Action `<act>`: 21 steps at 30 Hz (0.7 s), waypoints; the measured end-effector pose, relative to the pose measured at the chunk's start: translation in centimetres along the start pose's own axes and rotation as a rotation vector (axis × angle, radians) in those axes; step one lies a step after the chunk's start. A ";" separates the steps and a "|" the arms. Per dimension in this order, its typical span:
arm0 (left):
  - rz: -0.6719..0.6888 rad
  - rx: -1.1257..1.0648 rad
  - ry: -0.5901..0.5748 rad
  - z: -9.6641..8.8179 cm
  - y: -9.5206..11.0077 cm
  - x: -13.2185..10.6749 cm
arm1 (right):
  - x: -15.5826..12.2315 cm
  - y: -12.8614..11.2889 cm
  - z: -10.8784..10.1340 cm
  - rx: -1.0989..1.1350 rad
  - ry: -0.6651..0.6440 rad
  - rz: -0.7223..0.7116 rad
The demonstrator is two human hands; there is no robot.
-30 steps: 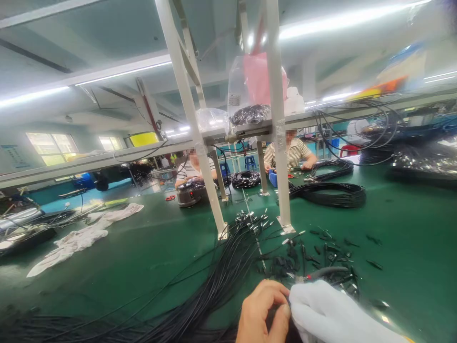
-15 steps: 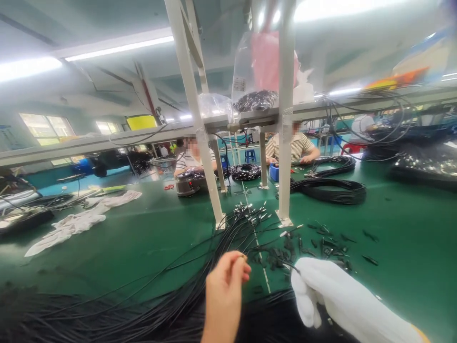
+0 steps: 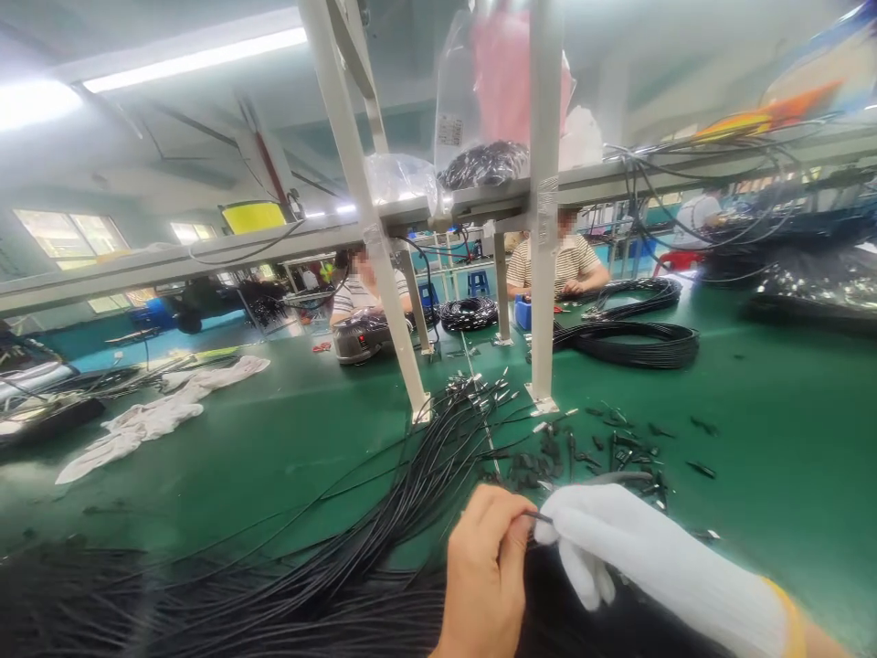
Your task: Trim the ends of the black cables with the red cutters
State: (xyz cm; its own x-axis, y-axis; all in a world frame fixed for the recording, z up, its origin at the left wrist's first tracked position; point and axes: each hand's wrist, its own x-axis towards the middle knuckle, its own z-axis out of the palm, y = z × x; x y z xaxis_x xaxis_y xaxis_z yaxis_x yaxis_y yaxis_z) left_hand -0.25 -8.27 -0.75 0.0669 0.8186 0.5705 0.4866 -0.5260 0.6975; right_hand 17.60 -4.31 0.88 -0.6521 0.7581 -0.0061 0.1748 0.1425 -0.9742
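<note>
Thin black cable [image 3: 539, 516]: a short stretch bridges the fingertips of both hands at the centre of the clock, 12 o'clock being straight ahead; the rest of it is hidden.
Left hand [image 3: 483, 562]: bare, reaching in from 7 o'clock; its grip is closed in a pinch of thumb and forefinger on the thin black cable.
Right hand [image 3: 596, 530]: in a white glove [image 3: 692, 562] with a yellow cuff [image 3: 791, 614], reaching in from 4 o'clock; its grip pinches the other end of that stretch, while the lower fingers hang loosely curled.
Cable bundle [image 3: 404, 493]: many black strands lying on the green counter [image 3: 774, 411], sweeping from 8 o'clock up to 11 o'clock, where pale metallic tips [image 3: 480, 391] fan out.
Loose black pieces [image 3: 620, 448]: scattered from 12 to 2 o'clock, just beyond the glove.
Dark grey handle [image 3: 627, 477]: at 1 o'clock, partly hidden by the glove.
Cable coils: a large one [image 3: 634, 347] lies flat at 1 o'clock, a smaller one [image 3: 470, 313] at 11 o'clock.
White cloth [image 3: 164, 416]: crumpled, between 9 and 10 o'clock.
Grey device [image 3: 356, 341]: with a red switch, between 10 and 11 o'clock, left of the sloping post [image 3: 401, 329].
Co-workers: one person in stripes [image 3: 343, 302] at 11 o'clock, another [image 3: 521, 265] at 12 o'clock, both across the counter.
Shelf [image 3: 274, 242]: spans above the counter, bearing a clear bag [image 3: 452, 100] with pink inside at 12 o'clock.
</note>
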 end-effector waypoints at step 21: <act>0.095 0.437 0.128 0.4 -1.0 -0.9 | 1.1 2.8 2.3 -1.509 0.931 -0.793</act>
State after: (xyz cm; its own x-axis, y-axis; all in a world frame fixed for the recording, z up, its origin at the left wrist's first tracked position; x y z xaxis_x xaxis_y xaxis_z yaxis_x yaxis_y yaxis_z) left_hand -0.43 -8.36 -2.10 0.0347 0.7220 0.6910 0.8070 -0.4281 0.4067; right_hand 15.68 -4.47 -2.37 -0.4445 0.2312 0.8654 0.8050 0.5268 0.2728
